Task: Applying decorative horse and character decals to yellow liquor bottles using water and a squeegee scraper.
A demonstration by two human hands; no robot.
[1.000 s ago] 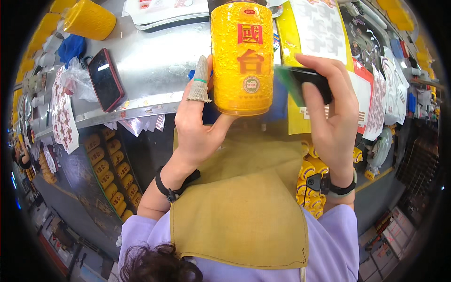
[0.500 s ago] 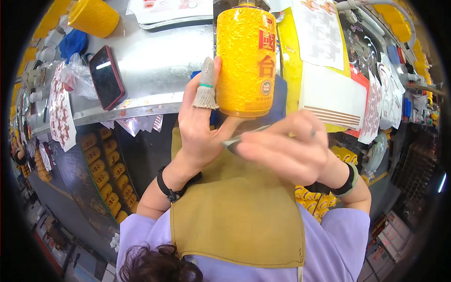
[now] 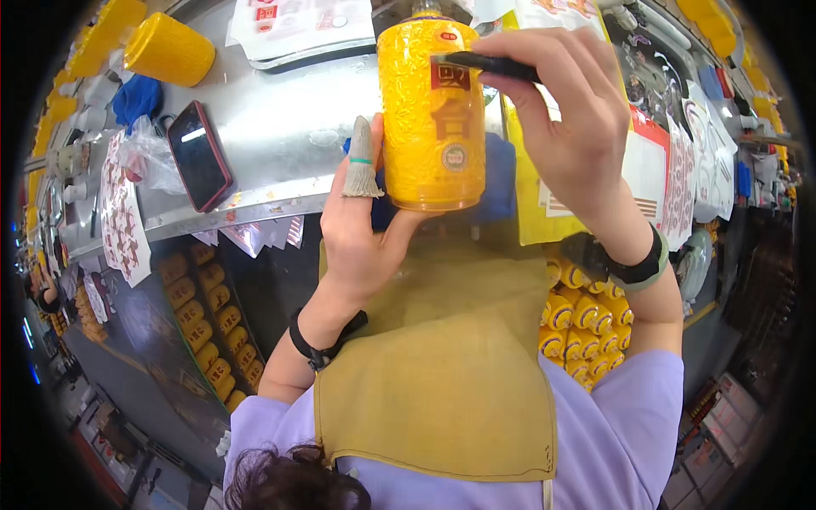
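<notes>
The right hand's (image 3: 561, 127) fingers (image 3: 518, 51) were pinched on a dark flat tool (image 3: 489, 64), its edge laid against the red label (image 3: 449, 76) near the top of the yellow bottle (image 3: 432, 110). Half a second before, that hand had been low, below the bottle's base, with the tool pointing left; it had since risen to the label, which suggested the sticker was being pressed down. The bottle had also turned slightly, so the red marks faced the camera more squarely. The left hand (image 3: 361, 229) cupped the bottle from below and behind, fingers wrapped on it, a grey cot (image 3: 361, 161) on the upright thumb. The bottle was held in the air above the apron (image 3: 442, 365), just in front of the metal surface (image 3: 280, 127). On that surface a phone (image 3: 198, 155) lay well to the left, and another yellow bottle (image 3: 170, 49) lay further back. Sheets of red stickers (image 3: 680, 178) crowded the right side, close behind the right wrist; the left side offered more open room.
</notes>
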